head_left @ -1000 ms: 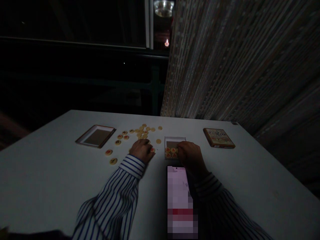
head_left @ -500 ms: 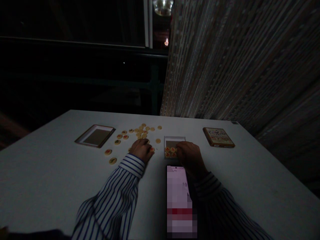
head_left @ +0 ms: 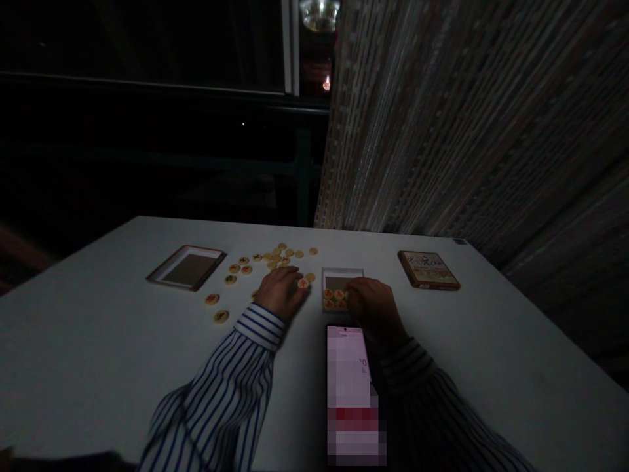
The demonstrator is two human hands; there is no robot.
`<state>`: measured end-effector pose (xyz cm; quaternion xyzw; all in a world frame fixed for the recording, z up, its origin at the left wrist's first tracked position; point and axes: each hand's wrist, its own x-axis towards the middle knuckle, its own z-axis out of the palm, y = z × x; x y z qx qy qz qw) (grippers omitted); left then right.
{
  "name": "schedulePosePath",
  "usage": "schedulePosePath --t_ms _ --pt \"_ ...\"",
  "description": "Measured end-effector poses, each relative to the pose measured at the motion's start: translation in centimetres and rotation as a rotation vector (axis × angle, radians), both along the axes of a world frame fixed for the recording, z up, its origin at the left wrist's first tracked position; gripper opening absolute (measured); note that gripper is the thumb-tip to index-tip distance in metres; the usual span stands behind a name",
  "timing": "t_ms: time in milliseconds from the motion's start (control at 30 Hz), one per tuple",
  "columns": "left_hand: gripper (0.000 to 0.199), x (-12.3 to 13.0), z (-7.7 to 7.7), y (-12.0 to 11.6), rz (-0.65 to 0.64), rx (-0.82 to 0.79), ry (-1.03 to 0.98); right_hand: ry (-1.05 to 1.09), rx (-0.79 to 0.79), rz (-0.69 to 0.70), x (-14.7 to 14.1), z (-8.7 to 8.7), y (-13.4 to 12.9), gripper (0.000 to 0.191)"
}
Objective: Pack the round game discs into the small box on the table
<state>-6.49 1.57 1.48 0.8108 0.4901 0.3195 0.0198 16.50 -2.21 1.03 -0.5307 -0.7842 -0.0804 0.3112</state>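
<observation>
A round wooden Chinese chess piece (head_left: 303, 284) with a red character shows at the fingertips of my left hand (head_left: 279, 293), pinched between thumb and fingers. Just to the right stands a small open box (head_left: 343, 271) with several red-marked pieces (head_left: 335, 300) in rows at its near end. My right hand (head_left: 372, 303) is closed over the box's right side; its fingertips are hidden, so what they grip does not show. Loose pieces (head_left: 276, 252), some face down and some with red or dark characters, lie scattered beyond and left of my left hand.
An open box lid or tray (head_left: 187, 269) lies at the left of the white table (head_left: 98, 341). A closed printed box (head_left: 429, 269) lies at the right. A lit phone (head_left: 351, 387) is between my forearms. A string curtain (head_left: 393, 118) hangs behind the table.
My left hand has shifted its fingers slightly up and to the right, with the red-marked piece now held at the fingertips. The right hand stays at the box.
</observation>
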Motion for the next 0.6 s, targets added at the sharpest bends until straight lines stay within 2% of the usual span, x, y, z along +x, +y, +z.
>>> schedulePosePath --t_ms 267,600 --pt "0.028 1.2 1.1 -1.3 -0.014 -0.022 -0.186 0.012 -0.010 -0.016 0.0 0.4 -0.2 0.019" --pt "0.022 3.1 1.9 -2.8 -0.098 -0.269 -0.569 0.012 0.028 -0.005 0.0 0.2 -0.2 0.020"
